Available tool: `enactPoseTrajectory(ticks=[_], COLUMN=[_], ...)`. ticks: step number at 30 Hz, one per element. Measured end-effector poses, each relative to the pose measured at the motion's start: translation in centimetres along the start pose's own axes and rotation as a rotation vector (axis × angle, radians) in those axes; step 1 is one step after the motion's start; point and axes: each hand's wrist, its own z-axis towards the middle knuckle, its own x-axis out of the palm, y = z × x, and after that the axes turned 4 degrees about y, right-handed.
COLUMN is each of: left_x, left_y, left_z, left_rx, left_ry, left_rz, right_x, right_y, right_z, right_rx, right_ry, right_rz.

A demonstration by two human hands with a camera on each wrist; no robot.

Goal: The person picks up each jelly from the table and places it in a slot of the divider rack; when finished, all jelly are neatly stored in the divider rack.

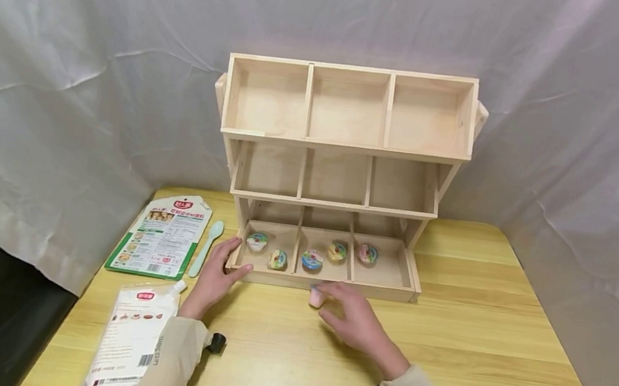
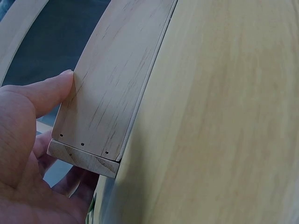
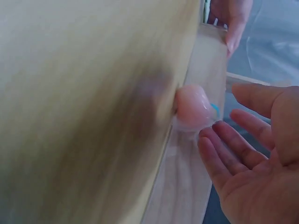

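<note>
A small pink jelly cup with a bluish lid stands on the table before the front board of a wooden rack. My right hand is just beside it; the right wrist view shows its fingers extended and the thumb apart from the cup. At the rack's lower left corner, my left hand grips the wood, thumb on the front board and fingers around the side. The bottom tier holds a white cup, a yellow cup, a blue cup, another yellow cup and a pink-lidded cup.
Left of the rack lie a green-and-white packet and a pale green spoon. A white spouted pouch is by my left forearm. Grey curtains hang behind the wooden table.
</note>
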Motion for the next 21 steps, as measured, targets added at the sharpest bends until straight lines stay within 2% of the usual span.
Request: enactPoseTrajectory(ticks=[8,17,21], left_x=[-0.07,-0.06,-0.07], left_y=[-0.13,-0.18,-0.22], left_z=[0.0,0.06,0.04], left_rx=[-0.02,-0.018,-0.021], left_ry=[0.005,0.011,0.017], left_rz=[-0.016,-0.019,-0.032], right_x=[0.68,0.65,0.67], right_y=[-0.28,0.0,-0.07], right_z=[0.14,0.21,0.2], right_rx=[0.001,0.044,0.04], right_ry=[0.04,0.149,0.165], right_rz=[-0.002,0.082,0.09])
